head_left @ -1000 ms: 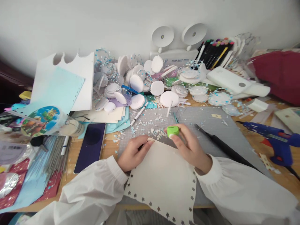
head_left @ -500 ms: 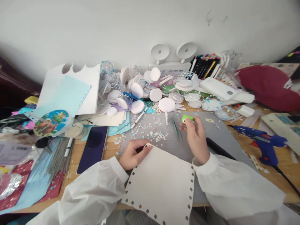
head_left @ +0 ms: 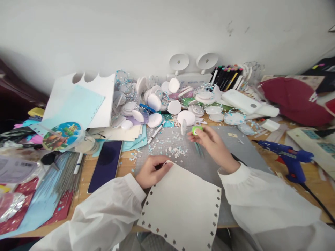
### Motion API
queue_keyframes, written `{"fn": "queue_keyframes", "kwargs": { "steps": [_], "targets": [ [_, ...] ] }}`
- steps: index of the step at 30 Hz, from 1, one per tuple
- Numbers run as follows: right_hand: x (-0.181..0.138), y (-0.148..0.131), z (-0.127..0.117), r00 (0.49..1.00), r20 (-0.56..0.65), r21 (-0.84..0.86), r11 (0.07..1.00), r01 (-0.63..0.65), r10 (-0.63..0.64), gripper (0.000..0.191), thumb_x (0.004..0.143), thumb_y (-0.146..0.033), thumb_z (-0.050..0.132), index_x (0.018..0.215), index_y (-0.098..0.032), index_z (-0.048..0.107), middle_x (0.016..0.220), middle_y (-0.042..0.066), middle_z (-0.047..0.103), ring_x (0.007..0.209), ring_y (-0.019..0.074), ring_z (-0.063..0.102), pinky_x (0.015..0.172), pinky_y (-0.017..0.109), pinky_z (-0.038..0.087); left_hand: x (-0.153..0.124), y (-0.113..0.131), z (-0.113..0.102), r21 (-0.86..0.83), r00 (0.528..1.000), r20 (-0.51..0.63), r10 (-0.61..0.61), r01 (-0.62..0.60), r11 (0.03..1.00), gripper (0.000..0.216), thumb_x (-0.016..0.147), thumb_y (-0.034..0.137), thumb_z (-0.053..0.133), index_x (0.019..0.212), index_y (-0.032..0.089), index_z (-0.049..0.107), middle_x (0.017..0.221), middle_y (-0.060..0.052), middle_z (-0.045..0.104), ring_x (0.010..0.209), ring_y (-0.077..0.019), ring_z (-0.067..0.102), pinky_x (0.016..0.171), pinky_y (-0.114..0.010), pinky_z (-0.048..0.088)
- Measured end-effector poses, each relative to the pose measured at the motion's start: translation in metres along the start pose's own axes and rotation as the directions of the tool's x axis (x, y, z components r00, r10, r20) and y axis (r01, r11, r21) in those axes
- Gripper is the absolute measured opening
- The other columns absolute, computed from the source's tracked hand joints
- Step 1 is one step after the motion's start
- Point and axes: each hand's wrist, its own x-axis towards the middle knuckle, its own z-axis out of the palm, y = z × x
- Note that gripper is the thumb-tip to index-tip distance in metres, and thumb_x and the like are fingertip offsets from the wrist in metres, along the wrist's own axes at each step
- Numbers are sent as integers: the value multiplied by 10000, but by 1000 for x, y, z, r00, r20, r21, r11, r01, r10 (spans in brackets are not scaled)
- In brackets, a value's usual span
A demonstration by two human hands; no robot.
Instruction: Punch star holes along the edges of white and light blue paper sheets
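**White sheet (head_left: 184,202) pinched by left hand (head_left: 151,172), small green tool (head_left: 197,130) grasped by right hand (head_left: 210,141)**

The sheet's upper corner is clasped between the left hand's thumb and fingers. The green tool is held at the right hand's fingertips, well apart from the sheet. Flower-shaped holes are seen along the sheet's left, lower and right edges, and its lower part is extended past the near edge of the bench (head_left: 128,174).

A pair of tweezers (head_left: 199,150) is seen just beside the right hand, on a grey mat (head_left: 199,169). Paper bits (head_left: 176,151) are scattered over the mat between the hands and a white pen (head_left: 156,131).

Farther out, a phone (head_left: 106,165) is placed on the left and a blue glue gun (head_left: 290,158) on the right. At the back, white discs (head_left: 174,107) are heaped before a two-headed lamp (head_left: 179,62), beside which black markers (head_left: 225,77) are gathered.
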Motion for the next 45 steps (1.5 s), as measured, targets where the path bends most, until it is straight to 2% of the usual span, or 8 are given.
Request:
{"fn": "queue_keyframes", "kwargs": {
  "steps": [7,11,14,19,23,29,38,45],
  "targets": [
    [31,-14,4,989,-84,52,991,127,-122,229,830,-453,560,852,-226,533,879,19,642,868,167,654,870,362,522,0,-2,0,37,1000,5,5,-5,999,393,898,401,455,717,96,626,640,-27,545,585,-116,471,516,-213,352],
    [45,-4,12,957,-79,-72,959,273,-278,238,832,-460,571,906,-240,519,964,25,630,948,175,629,903,367,504,0,-2,1,33,1000,1,2,-3,999,399,901,396,449,686,96,602,625,-19,524,570,-106,451,509,-209,335],
    [55,7,20,938,-64,-66,939,337,-341,238,863,-466,529,971,-256,496,1033,31,613,1019,176,601,934,375,483,0,-2,1,29,1000,3,-2,2,1000,385,901,381,452,684,96,595,628,-17,522,569,-102,447,509,-208,326],
    [58,17,23,955,23,-64,953,296,-295,255,844,-481,547,965,-257,523,1019,33,622,969,188,612,894,382,498,1,-1,0,28,1000,2,-8,8,1000,365,901,356,454,701,89,603,632,-18,524,575,-102,448,516,-207,321],
    [46,15,16,958,74,-222,932,287,-277,240,867,-459,511,997,-260,541,1029,46,627,939,200,609,843,360,500,1,-2,0,23,1000,11,-9,9,1000,359,901,348,452,713,87,613,631,-16,524,570,-98,445,512,-203,315],
    [33,22,7,966,38,-358,899,253,-257,274,816,-411,588,1001,-209,595,1028,77,616,976,244,564,858,407,458,0,-2,1,38,1000,17,-11,10,999,351,903,340,446,700,95,595,630,-7,505,578,-96,437,522,-202,313],
    [31,27,9,972,55,-223,946,235,-229,259,886,-403,491,1057,-228,577,1094,51,648,1047,198,600,897,356,486,1,-1,1,21,1000,16,-16,16,1000,355,896,353,451,712,90,603,637,-14,507,587,-103,433,527,-212,316],
    [36,17,19,959,88,-224,932,283,-270,302,837,-399,568,1080,-223,606,1161,66,634,1130,209,553,990,380,411,1,1,2,-4,999,6,-35,35,999,373,887,377,456,707,87,607,630,-16,516,575,-103,437,516,-211,318]
  ]
}}
